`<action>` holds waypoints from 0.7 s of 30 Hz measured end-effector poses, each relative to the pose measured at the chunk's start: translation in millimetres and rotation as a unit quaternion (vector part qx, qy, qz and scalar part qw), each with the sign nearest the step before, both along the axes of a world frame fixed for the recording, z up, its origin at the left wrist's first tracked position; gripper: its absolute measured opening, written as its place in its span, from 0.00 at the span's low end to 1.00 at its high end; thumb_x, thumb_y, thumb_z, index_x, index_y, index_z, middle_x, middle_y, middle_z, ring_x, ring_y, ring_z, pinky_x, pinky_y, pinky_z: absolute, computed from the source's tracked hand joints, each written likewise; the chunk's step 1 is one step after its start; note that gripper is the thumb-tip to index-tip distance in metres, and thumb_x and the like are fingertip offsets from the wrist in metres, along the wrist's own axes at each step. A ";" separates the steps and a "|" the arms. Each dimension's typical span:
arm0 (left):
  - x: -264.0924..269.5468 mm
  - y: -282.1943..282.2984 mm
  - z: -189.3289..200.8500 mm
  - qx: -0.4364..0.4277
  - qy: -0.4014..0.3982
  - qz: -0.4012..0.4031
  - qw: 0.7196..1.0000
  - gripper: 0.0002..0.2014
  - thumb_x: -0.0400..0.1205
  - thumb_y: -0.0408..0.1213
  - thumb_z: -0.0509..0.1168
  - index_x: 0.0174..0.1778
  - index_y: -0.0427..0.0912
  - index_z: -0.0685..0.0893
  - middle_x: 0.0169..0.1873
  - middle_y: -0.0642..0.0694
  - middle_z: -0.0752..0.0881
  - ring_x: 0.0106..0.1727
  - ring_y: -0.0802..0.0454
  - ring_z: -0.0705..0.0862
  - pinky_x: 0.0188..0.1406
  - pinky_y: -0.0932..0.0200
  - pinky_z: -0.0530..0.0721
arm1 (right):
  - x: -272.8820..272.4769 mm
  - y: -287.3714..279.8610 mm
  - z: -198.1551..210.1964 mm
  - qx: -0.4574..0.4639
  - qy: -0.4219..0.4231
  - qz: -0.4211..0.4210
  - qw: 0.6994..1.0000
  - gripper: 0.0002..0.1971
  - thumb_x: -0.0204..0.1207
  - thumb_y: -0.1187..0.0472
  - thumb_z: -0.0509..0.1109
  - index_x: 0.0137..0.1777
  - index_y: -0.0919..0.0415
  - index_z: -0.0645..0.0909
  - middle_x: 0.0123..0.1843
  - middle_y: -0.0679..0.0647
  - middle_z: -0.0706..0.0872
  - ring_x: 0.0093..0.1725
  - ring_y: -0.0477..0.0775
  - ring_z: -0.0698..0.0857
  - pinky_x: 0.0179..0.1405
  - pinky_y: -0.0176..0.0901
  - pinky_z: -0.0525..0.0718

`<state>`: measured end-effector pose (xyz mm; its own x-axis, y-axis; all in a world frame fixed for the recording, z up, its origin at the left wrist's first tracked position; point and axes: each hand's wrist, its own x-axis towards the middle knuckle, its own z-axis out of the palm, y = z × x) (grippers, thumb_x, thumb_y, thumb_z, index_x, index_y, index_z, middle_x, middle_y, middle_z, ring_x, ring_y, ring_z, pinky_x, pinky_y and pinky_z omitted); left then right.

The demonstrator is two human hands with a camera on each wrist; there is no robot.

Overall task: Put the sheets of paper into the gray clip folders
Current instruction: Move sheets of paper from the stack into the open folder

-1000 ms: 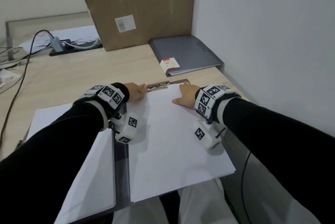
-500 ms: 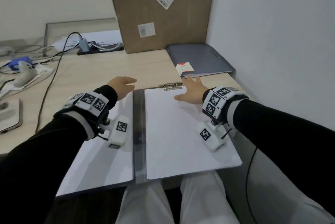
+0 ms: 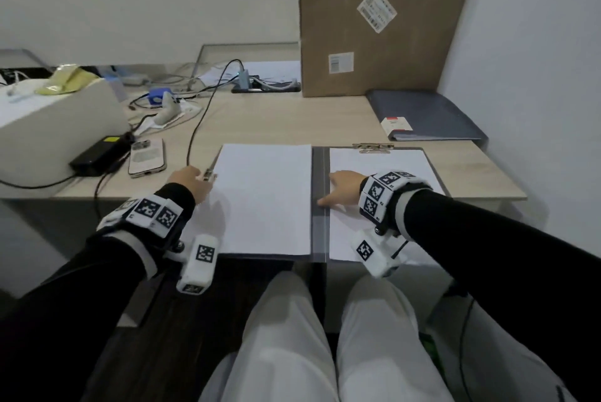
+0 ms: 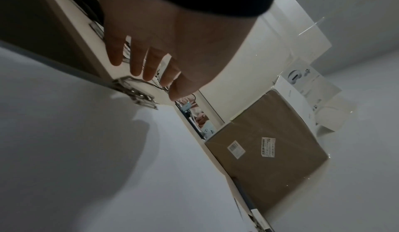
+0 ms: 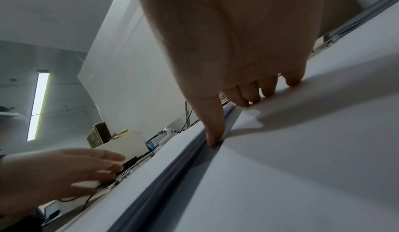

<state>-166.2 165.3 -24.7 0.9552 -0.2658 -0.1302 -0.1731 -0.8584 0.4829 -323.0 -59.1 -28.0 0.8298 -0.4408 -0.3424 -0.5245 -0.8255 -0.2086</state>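
An open gray clip folder (image 3: 320,222) lies flat at the desk's front edge. A white sheet (image 3: 263,203) covers its left half and another white sheet (image 3: 390,164) its right half, tucked under the top metal clip (image 3: 374,147). My left hand (image 3: 190,178) is at the folder's left edge, and its straight fingers (image 4: 138,65) reach over the side metal clip (image 4: 136,94). My right hand (image 3: 340,190) rests on the right sheet beside the spine. Its thumb (image 5: 212,133) touches the spine groove and its other fingertips press the paper.
A closed gray folder (image 3: 429,115) with a red-and-white label lies at the back right, against the wall. A tall cardboard box (image 3: 383,21) stands behind. To the left are a phone (image 3: 146,157), a black adapter (image 3: 97,154), cables (image 3: 198,128) and a white box (image 3: 48,131).
My left hand left the top clip and moved left to the side clip. My right hand slid from the top of the right sheet down toward the spine. The head view swung left.
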 end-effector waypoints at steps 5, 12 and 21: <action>-1.4 16.6 -9.7 0.061 0.054 0.008 0.997 0.25 0.82 0.43 0.60 0.67 0.26 0.76 0.62 0.29 0.82 0.60 0.34 0.81 0.49 0.54 0.73 | 2.4 2.0 -4.5 -0.018 -0.005 0.001 1.000 0.32 0.77 0.43 0.65 0.70 0.68 0.72 0.69 0.62 0.80 0.66 0.62 0.80 0.61 0.48 0.78; 1.7 25.3 26.5 -0.082 0.045 0.035 0.995 0.14 0.82 0.41 0.60 0.49 0.34 0.84 0.55 0.31 0.86 0.53 0.36 0.85 0.42 0.56 0.80 | 0.6 1.1 1.1 0.025 0.003 -0.016 1.000 0.38 0.82 0.40 0.54 0.82 0.69 0.57 0.84 0.61 0.62 0.82 0.60 0.64 0.79 0.47 0.63; -46.4 6.8 130.1 -0.435 0.167 -0.116 0.877 0.12 0.83 0.47 0.59 0.59 0.48 0.77 0.55 0.47 0.87 0.50 0.52 0.86 0.46 0.59 0.84 | -10.1 45.0 107.3 0.390 -0.255 -0.014 0.884 0.36 0.80 0.36 0.52 0.82 0.57 0.60 0.81 0.53 0.68 0.77 0.58 0.72 0.78 0.58 0.67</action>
